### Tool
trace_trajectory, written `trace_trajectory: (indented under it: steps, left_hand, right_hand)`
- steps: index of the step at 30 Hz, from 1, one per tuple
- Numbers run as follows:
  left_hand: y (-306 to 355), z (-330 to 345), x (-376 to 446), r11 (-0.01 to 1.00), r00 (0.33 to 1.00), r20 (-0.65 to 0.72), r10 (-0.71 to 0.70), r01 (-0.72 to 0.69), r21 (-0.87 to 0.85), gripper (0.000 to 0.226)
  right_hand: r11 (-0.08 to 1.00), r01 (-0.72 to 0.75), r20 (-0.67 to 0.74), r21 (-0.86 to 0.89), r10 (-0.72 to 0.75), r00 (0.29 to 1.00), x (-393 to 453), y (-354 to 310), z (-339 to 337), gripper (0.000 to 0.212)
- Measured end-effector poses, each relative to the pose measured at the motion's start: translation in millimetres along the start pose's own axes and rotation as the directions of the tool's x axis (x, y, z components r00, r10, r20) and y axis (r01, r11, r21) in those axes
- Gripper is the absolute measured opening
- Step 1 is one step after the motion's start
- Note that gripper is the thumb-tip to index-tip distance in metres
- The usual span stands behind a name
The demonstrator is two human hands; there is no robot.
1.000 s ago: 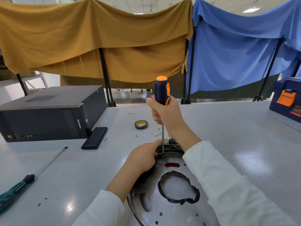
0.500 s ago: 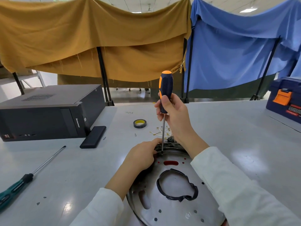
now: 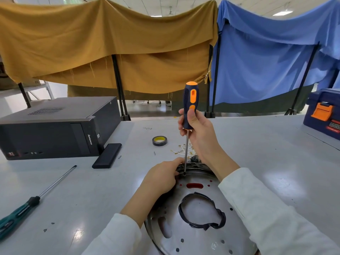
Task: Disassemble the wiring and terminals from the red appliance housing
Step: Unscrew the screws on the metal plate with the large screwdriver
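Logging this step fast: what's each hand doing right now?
Left hand: fingers curled on the far rim of the metal plate, steadying it.
Right hand: holding the orange-and-black screwdriver upright, tip on the plate.

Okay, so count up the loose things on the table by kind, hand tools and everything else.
Screwdrivers: 2, one held, one lying
Tape rolls: 1
Computers: 1
Black slabs: 1
Toolboxes: 1
Metal plates: 1
Total: 7
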State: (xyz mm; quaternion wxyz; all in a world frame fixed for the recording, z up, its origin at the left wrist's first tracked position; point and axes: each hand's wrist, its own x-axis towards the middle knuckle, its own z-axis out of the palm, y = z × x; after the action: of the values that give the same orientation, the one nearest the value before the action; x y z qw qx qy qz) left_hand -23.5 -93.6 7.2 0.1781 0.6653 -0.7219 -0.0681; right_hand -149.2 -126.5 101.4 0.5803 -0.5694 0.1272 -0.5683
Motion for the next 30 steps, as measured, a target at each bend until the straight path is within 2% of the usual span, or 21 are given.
trace_trajectory:
  steps: [4,7,11,16,21,23,25,30]
  left_hand:
    - [0.0,-0.8,-0.8,1.0,1.0,0.0,0.001,-0.001,-0.013,0.055]
    - [0.3,-0.5,-1.0,1.0,1.0,-0.004,0.003,-0.003,-0.006,0.054]
    - [-0.1,0.5,-0.9,1.0,1.0,-0.001,-0.005,0.005,0.004,0.054]
    - [1.2,1.0,0.0,1.0,1.0,0.001,-0.009,0.009,0.024,0.054]
    - [1.3,0.1,0.1,1.0,1.0,-0.002,-0.012,0.012,0.027,0.053]
    - [1.2,0.4,-0.4,1.0,1.0,-0.001,-0.013,0.013,0.023,0.052]
    - [1.9,0.4,-0.5,1.0,1.0,0.001,-0.011,0.011,0.024,0.052]
    - [2.8,0.2,0.4,0.999,1.0,0.003,-0.011,0.011,0.033,0.051]
  right_hand:
    - [0.995,-0.047,0.016,0.089,0.046,0.999,0.2,-5.7,-0.1,0.036]
    - [0.99,-0.086,0.03,0.116,0.083,0.996,1.3,-8.7,-0.2,0.023]
    - [0.988,-0.069,-0.032,0.141,0.074,0.997,1.6,-4.0,-0.4,0.016]
    - [0.983,-0.075,-0.015,0.165,0.078,0.997,2.0,-3.2,-4.6,0.038]
    - [0.981,-0.127,0.064,0.148,0.118,0.991,4.1,-4.3,-2.5,0.043]
    - [0.988,-0.111,0.064,0.11,0.104,0.993,2.6,-3.4,0.1,0.044]
    - [0.997,-0.072,0.0,0.004,0.072,0.997,1.2,-2.6,2.4,0.047]
    - [0.986,0.006,0.005,-0.166,-0.005,1.0,0.0,1.2,4.3,0.014]
